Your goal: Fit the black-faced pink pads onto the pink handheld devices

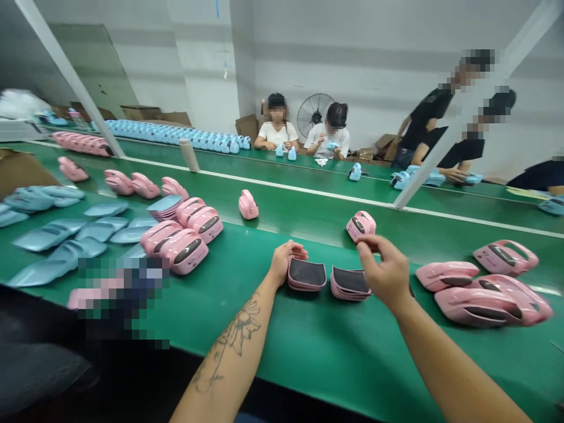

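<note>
Pink, dark-topped panels (307, 286) make 2 piles, a left stack (307, 272) and a right stack (351, 282), just apart on our green table (317, 346). Our left hand (284, 259) curves loosely beside the left stack, fingers released. Our right hand (385, 270) bends its fingers near the right stack's outer edge; we cannot tell whether they grasp anything. Sideways knocks could skew either pile; reaching farther might bump the pink case (361, 225) beyond.

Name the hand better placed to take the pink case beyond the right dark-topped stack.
Probably the right hand: its raised fingers look nearest the pink case, while the left hand is farther off, beside the left stack.
</note>
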Demonstrator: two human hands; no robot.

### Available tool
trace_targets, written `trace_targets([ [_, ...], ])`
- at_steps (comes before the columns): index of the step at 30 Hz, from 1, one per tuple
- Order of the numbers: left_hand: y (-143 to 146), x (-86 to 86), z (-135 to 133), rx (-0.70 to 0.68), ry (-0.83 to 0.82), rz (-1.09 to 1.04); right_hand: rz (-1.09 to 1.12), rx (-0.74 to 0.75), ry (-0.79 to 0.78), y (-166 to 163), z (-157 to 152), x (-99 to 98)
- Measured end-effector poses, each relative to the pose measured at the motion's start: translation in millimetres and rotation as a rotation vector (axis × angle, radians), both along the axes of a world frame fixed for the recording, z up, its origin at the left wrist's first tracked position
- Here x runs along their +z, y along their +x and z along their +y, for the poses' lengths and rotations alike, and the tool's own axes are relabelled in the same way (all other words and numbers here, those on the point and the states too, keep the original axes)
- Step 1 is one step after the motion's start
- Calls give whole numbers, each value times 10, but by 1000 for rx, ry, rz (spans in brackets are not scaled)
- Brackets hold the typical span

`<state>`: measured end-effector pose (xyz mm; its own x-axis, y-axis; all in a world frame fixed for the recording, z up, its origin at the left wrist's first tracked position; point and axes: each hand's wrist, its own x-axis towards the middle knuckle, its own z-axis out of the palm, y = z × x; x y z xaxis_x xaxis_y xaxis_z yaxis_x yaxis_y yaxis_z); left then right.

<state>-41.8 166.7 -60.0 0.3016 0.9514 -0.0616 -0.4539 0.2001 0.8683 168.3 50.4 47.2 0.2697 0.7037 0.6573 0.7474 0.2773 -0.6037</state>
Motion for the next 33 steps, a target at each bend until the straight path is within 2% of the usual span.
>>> trace_targets([
  [2, -44, -12, 1, 31, 10, -7, -49, 209, 19, -265, -272, -188],
  [6, -74, -42, -78, 39, 40, 5, -179, 547, -172, -663, -585, -659],
  [8, -58, -50, -125, 30, 60, 22, -224, 635, -286, -773, -639, -849],
  [11, -35, -41, -157, 25, 82, 50, -192, 680, -435, -846, -651, -1021],
  [15, -48, -2, -134, 14, 85, 45, -61, 643, -546, -876, -620, -1089],
  [21, -84, 35, -67, -23, 70, 22, -5, 572, -570, -924, -557, -1106],
  [33, -81, 52, -115, -28, 52, 15, 54, 618, -636, -849, -607, -1029],
])
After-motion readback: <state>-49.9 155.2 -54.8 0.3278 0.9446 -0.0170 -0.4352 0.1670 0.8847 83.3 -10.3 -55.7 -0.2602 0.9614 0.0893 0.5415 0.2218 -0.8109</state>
